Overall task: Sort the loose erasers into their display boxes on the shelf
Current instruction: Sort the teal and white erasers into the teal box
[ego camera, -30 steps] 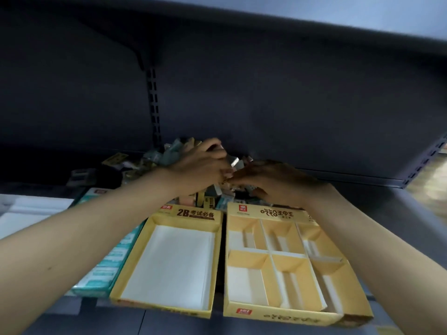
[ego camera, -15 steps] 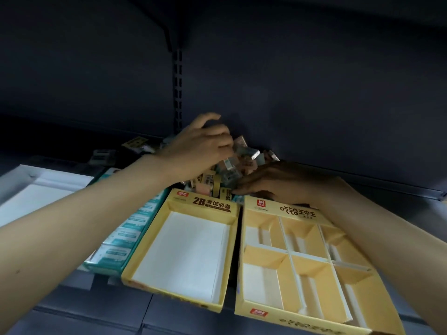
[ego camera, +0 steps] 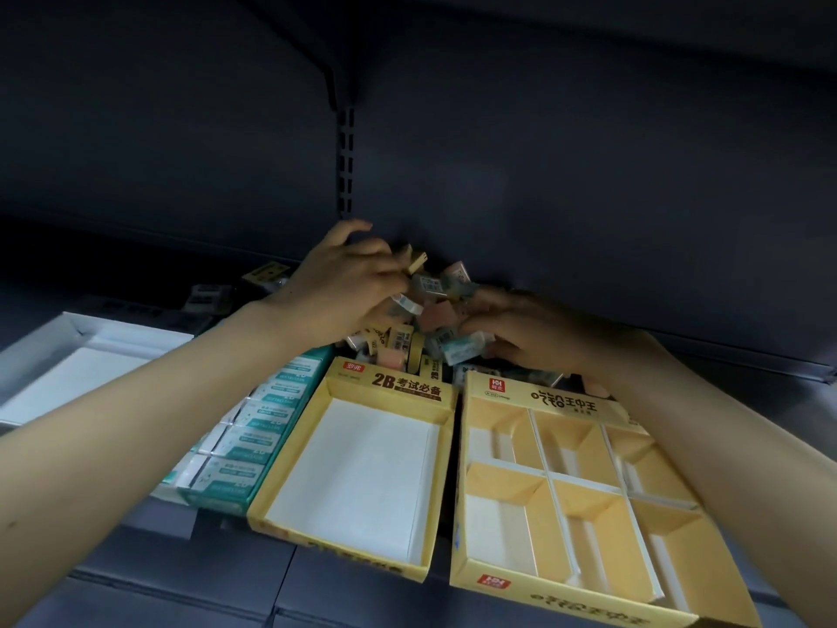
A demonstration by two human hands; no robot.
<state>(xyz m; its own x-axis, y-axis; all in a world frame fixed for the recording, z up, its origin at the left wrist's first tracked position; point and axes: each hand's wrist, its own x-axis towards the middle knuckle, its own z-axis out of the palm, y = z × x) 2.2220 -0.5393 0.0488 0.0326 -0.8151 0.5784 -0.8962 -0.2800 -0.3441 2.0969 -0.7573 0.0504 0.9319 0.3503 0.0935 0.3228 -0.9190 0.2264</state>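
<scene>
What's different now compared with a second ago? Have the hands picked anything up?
The left hand has lifted off the eraser pile and now pinches a tan eraser. The right hand still rests low on the pile. Both yellow boxes, plain and divided, remain empty.

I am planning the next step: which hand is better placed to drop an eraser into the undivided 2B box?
Probably the left hand: it pinches a yellow eraser above the pile, just behind the 2B box. The right hand is behind the divided box.
</scene>
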